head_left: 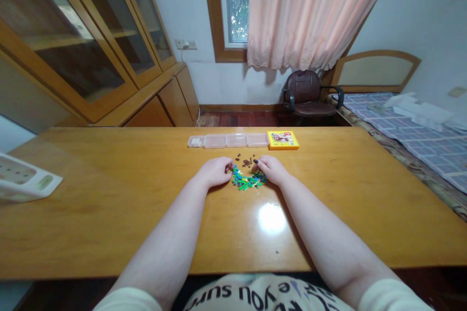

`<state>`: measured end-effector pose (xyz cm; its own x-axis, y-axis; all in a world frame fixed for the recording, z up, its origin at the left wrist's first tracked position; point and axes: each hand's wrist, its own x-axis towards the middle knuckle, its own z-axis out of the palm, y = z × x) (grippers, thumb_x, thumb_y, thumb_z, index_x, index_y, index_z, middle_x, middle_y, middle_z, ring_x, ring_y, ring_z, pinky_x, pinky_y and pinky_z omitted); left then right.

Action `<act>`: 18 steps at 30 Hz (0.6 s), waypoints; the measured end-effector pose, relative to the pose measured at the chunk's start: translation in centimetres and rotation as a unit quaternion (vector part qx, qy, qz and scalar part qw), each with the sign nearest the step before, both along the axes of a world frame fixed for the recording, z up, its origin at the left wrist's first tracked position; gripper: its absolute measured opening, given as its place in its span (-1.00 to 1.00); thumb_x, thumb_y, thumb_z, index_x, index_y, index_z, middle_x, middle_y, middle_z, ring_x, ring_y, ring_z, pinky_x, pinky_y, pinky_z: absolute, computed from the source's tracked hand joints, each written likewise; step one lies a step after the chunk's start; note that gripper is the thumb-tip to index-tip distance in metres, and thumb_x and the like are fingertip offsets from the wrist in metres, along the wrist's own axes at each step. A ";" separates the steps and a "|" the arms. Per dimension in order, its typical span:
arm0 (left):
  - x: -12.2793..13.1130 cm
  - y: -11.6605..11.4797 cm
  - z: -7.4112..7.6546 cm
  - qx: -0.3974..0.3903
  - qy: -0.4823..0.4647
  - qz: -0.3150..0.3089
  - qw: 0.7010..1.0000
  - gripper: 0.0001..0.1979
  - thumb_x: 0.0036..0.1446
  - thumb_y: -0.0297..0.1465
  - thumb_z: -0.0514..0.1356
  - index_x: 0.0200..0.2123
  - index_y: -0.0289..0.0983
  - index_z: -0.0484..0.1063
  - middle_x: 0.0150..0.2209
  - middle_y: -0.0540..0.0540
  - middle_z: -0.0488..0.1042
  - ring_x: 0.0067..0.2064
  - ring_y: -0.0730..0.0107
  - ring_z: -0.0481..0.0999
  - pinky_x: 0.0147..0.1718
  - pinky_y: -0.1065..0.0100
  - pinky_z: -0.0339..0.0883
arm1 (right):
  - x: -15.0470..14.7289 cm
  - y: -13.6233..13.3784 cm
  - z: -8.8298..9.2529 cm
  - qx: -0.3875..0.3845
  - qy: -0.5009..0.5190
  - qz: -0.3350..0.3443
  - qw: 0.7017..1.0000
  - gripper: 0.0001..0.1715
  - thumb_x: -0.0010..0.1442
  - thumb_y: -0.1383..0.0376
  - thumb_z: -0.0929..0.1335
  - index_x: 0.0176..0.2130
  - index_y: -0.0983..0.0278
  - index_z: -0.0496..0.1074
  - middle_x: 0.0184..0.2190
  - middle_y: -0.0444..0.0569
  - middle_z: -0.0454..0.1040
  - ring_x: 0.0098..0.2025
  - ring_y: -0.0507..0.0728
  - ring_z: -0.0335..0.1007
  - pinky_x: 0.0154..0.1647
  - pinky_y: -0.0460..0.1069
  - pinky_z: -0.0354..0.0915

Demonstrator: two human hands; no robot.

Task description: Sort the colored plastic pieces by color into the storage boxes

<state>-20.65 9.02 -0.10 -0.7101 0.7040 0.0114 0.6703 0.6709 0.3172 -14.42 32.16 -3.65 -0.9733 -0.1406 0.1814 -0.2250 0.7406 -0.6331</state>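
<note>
A heap of small green, blue and pale building bricks [248,183] lies on the wooden table between my two hands. Just beyond it are several loose brown bricks [246,162]. My left hand [219,171] rests at the heap's left edge, fingers curled together; whatever is at the fingertips is too small to name. On the right side, my right hand [272,169] reaches over the heap's edge with thumb and finger pinched near the brown bricks. What sits in that pinch cannot be made out.
Behind the bricks stand a row of clear plastic compartments [236,140] and a yellow box [283,140]. A white power strip or stand [27,178] is at the table's [109,223] left end. Beyond the table are a chair [304,92], a bed [412,126] and a glass-fronted cabinet [142,19].
</note>
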 end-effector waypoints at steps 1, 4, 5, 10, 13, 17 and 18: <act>0.0 0.0 -0.1 0.001 0.000 -0.002 1.000 -0.81 -0.05 -0.42 0.11 -0.32 -0.20 0.44 -0.39 -0.02 0.49 -0.36 0.35 0.43 -0.43 0.41 0.18 | 0.0 0.0 0.0 -0.001 0.000 -0.001 1.000 -0.53 0.30 0.22 0.15 -0.39 0.32 0.54 -0.41 -0.01 0.48 -0.33 0.07 0.35 -0.24 -0.07 0.18; -0.1 0.0 -0.2 0.004 0.006 -0.008 1.000 -0.82 -0.03 -0.42 0.10 -0.32 -0.19 0.43 -0.39 -0.01 0.49 -0.38 0.36 0.42 -0.45 0.41 0.16 | 0.0 -0.1 0.0 -0.003 -0.002 -0.001 1.000 -0.53 0.30 0.22 0.16 -0.40 0.32 0.54 -0.41 -0.02 0.48 -0.33 0.07 0.35 -0.24 -0.07 0.18; -0.1 0.0 -0.2 0.004 0.009 -0.010 1.000 -0.84 -0.03 -0.42 0.10 -0.33 -0.19 0.43 -0.39 -0.01 0.49 -0.38 0.36 0.42 -0.45 0.40 0.15 | 0.0 -0.1 0.0 -0.003 -0.002 0.000 1.000 -0.53 0.30 0.23 0.15 -0.40 0.32 0.54 -0.42 -0.02 0.48 -0.33 0.07 0.35 -0.24 -0.07 0.18; -0.1 0.1 -0.3 -0.007 0.015 -0.014 1.000 -0.89 -0.01 -0.40 0.10 -0.41 -0.22 0.43 -0.41 -0.03 0.49 -0.39 0.36 0.41 -0.46 0.40 0.15 | 0.0 -0.1 0.0 0.000 0.002 -0.003 1.000 -0.56 0.28 0.27 0.16 -0.40 0.32 0.54 -0.43 -0.03 0.47 -0.34 0.07 0.35 -0.25 -0.07 0.17; -0.2 0.1 -0.4 -0.009 0.011 -0.017 1.000 -0.89 0.01 -0.39 0.09 -0.44 -0.22 0.42 -0.44 -0.03 0.47 -0.41 0.37 0.40 -0.46 0.40 0.15 | 0.1 -0.1 0.1 0.000 -0.002 -0.005 1.000 -0.57 0.28 0.28 0.17 -0.40 0.32 0.54 -0.42 -0.03 0.47 -0.33 0.06 0.35 -0.24 -0.08 0.17; -0.7 -0.2 -0.5 0.015 0.009 -0.013 1.000 -0.85 0.05 -0.36 0.07 -0.41 -0.23 0.43 -0.41 -0.04 0.47 -0.38 0.38 0.40 -0.43 0.41 0.17 | 0.0 -0.1 0.1 0.005 -0.006 -0.004 1.000 -0.58 0.28 0.29 0.17 -0.39 0.32 0.54 -0.42 -0.03 0.47 -0.33 0.07 0.34 -0.24 -0.07 0.17; -0.9 -0.3 -0.4 0.024 0.013 -0.004 1.000 -0.85 0.06 -0.36 0.07 -0.39 -0.23 0.43 -0.40 -0.04 0.48 -0.37 0.38 0.41 -0.42 0.41 0.18 | 0.0 -0.1 0.1 0.006 -0.006 -0.003 1.000 -0.57 0.28 0.30 0.16 -0.38 0.32 0.54 -0.42 -0.02 0.47 -0.33 0.07 0.34 -0.24 -0.07 0.17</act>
